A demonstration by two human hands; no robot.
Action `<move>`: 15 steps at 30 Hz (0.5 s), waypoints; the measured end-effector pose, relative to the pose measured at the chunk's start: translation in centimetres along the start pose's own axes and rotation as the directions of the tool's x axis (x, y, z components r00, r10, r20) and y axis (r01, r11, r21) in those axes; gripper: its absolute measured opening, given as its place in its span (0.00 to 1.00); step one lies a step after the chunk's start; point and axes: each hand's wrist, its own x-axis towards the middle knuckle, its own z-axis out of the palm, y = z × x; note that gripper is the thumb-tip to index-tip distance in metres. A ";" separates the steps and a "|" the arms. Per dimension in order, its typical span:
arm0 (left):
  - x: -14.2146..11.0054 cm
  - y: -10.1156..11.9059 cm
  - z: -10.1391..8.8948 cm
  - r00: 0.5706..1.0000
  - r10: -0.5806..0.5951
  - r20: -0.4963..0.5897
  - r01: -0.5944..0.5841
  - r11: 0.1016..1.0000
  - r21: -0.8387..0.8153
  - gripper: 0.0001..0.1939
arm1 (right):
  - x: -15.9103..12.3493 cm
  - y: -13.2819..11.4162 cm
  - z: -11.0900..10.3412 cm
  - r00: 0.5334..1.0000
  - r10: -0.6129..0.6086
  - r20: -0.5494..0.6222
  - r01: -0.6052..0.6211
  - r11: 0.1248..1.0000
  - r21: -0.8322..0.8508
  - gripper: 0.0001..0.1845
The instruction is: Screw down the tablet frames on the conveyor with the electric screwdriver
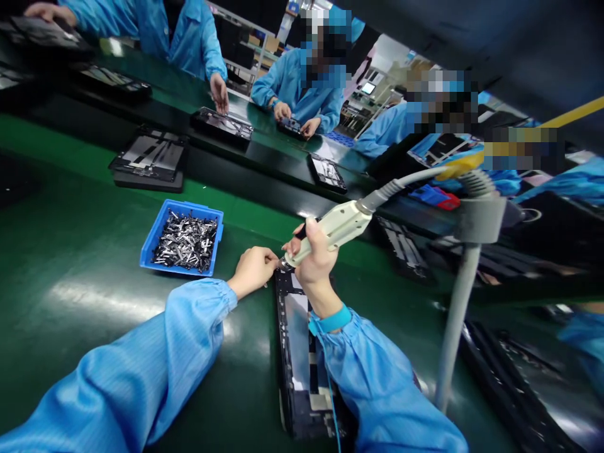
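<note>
My right hand (317, 258) is wrapped round a cream electric screwdriver (343, 225), which slants down to the left with its cable leaving the upper end. Its tip meets the top left corner of an open flat device (297, 343), black with silvery panels, lying in front of me. Right at that tip my left hand (255, 269) has its thumb and fingers pinched together; whatever they hold is too small or hidden to make out. Left of this hand stands a blue bin (145, 251) heaped with small metal parts (186, 242). A teal band circles my right wrist, with a cord hanging from it.
A stacked device (153, 154) lies beyond the bin. Several more sit along the dark conveyor (278, 165), where co-workers in blue smocks (302, 78) handle them. A grey post (455, 327) rises at my right, below the screwdriver's cable.
</note>
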 end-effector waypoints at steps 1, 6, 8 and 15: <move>0.1 -0.1 0.0 1.000 0.003 0.003 -0.003 1.000 0.007 0.07 | 0.0 0.1 0.1 1.000 0.007 -0.014 -0.007 1.000 -0.002 0.21; 0.3 0.1 -0.6 0.998 0.069 0.010 -0.070 0.993 0.096 0.10 | 0.1 -0.5 0.5 0.991 0.078 -0.105 -0.068 0.994 0.089 0.23; 0.7 0.1 -0.9 0.993 0.122 0.008 -0.121 0.984 0.132 0.12 | 0.5 -1.6 0.5 0.995 0.059 -0.084 -0.043 0.981 0.187 0.24; 2.3 -1.9 -1.8 0.976 0.219 0.002 -0.218 0.970 0.109 0.37 | -0.6 -7.3 -2.7 0.991 -0.124 0.052 0.097 0.930 0.353 0.24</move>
